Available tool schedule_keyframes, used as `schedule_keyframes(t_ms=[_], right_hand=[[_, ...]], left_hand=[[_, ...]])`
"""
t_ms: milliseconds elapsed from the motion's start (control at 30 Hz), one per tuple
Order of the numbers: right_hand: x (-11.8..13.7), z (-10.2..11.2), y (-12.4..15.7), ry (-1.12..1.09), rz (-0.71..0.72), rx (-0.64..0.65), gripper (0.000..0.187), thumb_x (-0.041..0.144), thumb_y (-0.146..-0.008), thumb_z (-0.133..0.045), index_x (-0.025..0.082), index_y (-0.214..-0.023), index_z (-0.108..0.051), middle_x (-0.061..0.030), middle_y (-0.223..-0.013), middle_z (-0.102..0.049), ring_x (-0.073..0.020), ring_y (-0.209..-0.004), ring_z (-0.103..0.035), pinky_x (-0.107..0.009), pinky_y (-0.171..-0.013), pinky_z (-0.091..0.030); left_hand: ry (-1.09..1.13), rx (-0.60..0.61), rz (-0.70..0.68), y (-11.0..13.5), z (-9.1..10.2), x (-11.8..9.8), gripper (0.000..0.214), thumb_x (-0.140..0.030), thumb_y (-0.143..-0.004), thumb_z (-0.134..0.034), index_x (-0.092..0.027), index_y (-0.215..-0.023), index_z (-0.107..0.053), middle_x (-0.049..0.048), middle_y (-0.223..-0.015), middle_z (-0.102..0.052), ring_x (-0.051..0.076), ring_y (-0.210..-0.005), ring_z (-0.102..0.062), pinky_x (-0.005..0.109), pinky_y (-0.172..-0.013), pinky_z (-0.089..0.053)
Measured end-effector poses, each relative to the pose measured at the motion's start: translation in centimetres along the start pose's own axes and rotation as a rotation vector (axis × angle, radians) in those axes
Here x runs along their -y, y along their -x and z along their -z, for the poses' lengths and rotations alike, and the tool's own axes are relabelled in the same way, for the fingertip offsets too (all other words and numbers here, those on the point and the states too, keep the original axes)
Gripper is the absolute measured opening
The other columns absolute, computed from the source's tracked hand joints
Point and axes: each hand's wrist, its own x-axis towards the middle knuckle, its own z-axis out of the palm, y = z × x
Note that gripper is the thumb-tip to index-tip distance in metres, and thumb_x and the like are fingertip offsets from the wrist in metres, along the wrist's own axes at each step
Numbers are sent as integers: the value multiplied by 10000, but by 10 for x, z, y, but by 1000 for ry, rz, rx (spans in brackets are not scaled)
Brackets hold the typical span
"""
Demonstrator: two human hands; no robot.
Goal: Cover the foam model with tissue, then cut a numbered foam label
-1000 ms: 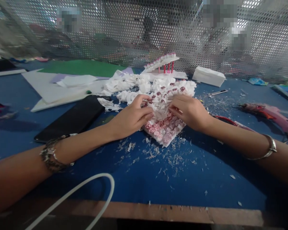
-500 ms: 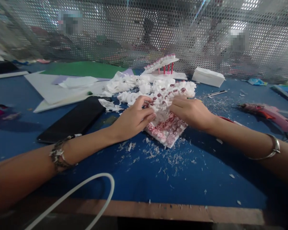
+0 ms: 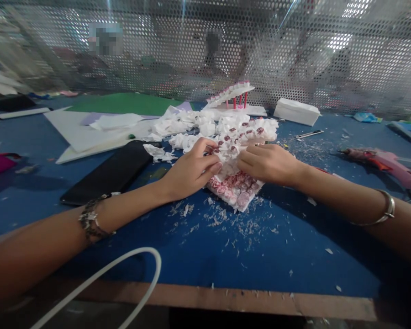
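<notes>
Both my hands [image 3: 193, 171] curl, slightly apart, at the rosette-covered piece [image 3: 236, 191] between them; whatever they grip, I can't tell!

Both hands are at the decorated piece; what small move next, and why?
Perhaps lightly press the white ruffles with the right hand: they look uneven, and its fingers are beside them. The left hand, opposite, could steady the decorated piece. Fingertip contact is unclear.
</notes>
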Motion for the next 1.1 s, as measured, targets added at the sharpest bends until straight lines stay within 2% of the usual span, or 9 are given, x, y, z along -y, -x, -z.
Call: schedule_keyframes(t_ms=[100, 200, 400, 533, 633, 700, 867, 967, 1100], right_hand=[[-3, 4, -1, 1, 39, 53, 317, 76, -976, -331, 152, -812, -591, -28, -761, -572, -122, -663, -405, -287, -564, -278], [-7, 7, -1, 0, 8, 38, 325, 87, -981, -327, 148, -796, -587, -30, -743, -559, -126, -685, -417, -289, -592, -300], [-6, -4, 2, -47, -41, -5, 357, 85, -983, -276, 141, -827, -593, -34, -728, -526, -128, -681, -401, -291, -562, -275], [-7, -4, 1, -111, -52, 52, 351, 98, -990, -276, 131, -852, -597, -44, -758, -537, -128, -699, -412, -288, -570, -282], [-12, 14, -1, -189, -80, 183, 313, 105, -982, -306, 133, -862, -594, -49, -785, -554, -119, -691, -424, -280, -581, -296], [-18, 32, -3, -225, -158, 244, 281, 128, -976, -328, 134, -887, -594, -56, -819, -572, -113, -678, -439, -272, -568, -297], [-28, 75, -4, -230, -449, 112, 241, 234, -962, -361, 155, -896, -579, -27, -727, -569, -104, -621, -468, -251, -562, -322], [-30, 83, -3, -210, -514, 85, 256, 273, -961, -360, 163, -849, -563, -2, -616, -512, -92, -534, -408, -250, -526, -287], [-29, 80, 5, -194, -523, 171, 384, 341, -987, -303, 179, -712, -516, 6, -534, -406, -97, -481, -316, -272, -505, -227]], left_hand=[[5, 15, 7, -1, 1, 2, 395, -393, -953, -327, -153, -731, -549, 172, -1205, -457, 290, -1111, -541, 459, -974, -460], [38, 1, 6, -3, 3, 6, 388, -369, -961, -320, -156, -735, -551, 156, -1176, -484, 266, -1099, -551, 434, -983, -454], [43, -32, 11, -2, 3, 5, 375, -360, -965, -328, -159, -741, -550, 149, -1149, -514, 259, -1111, -553, 406, -957, -458], [46, -29, 18, -1, 4, 2, 371, -367, -951, -349, -160, -719, -552, 146, -1181, -505, 248, -1084, -568, 397, -964, -465], [60, -27, 3, -2, 6, 5, 380, -355, -959, -341, -157, -741, -581, 140, -1142, -537, 251, -1100, -560, 389, -976, -455], [73, -43, 28, -4, 8, 8, 380, -350, -964, -334, -161, -757, -590, 130, -1113, -563, 243, -1091, -565, 379, -977, -448], [95, -206, 149, -8, 17, 13, 350, -358, -962, -336, -194, -741, -551, 99, -991, -609, 206, -956, -588, 353, -889, -457], [157, -227, 220, -7, 20, 11, 342, -407, -977, -306, -218, -783, -514, 33, -735, -601, 167, -704, -583, 326, -739, -459], [225, -187, 284, -6, 21, 7, 337, -435, -979, -310, -204, -919, -547, -36, -517, -507, 139, -496, -524, 304, -615, -431]])
